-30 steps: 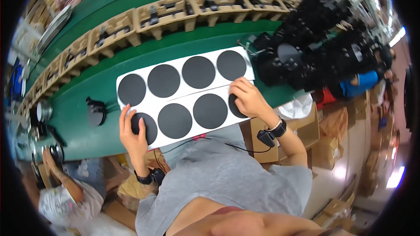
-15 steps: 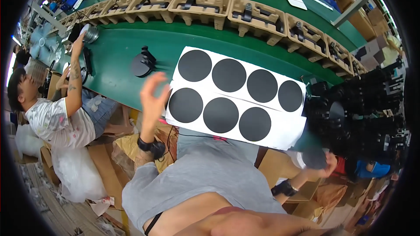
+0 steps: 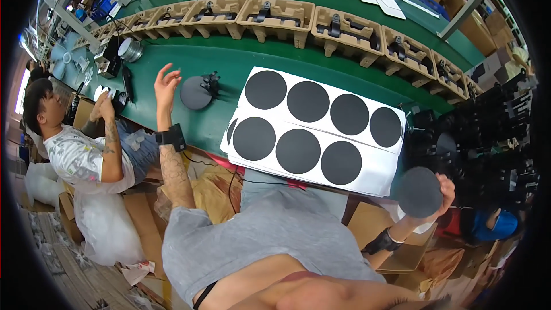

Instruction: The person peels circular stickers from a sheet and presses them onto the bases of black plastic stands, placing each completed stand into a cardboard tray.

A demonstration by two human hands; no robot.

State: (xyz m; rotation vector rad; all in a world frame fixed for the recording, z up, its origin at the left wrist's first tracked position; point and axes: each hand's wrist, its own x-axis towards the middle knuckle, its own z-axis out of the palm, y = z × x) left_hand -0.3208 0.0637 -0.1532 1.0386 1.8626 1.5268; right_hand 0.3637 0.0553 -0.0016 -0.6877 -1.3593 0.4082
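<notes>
Dark grey, the round disc [image 3: 420,192] faces up toward the camera, pinched at its rim by the right hand [image 3: 445,190]. The left hand [image 3: 166,87], fingers spread, hangs empty beside a black disc part [image 3: 197,92], probably not touching it.

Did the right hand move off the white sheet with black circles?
Yes. The right hand left the white sheet and now holds a black disc beyond its right end.

Matt black discs [image 3: 298,150] on white paper sheets [image 3: 373,169]; smooth green table [image 3: 229,60].
</notes>
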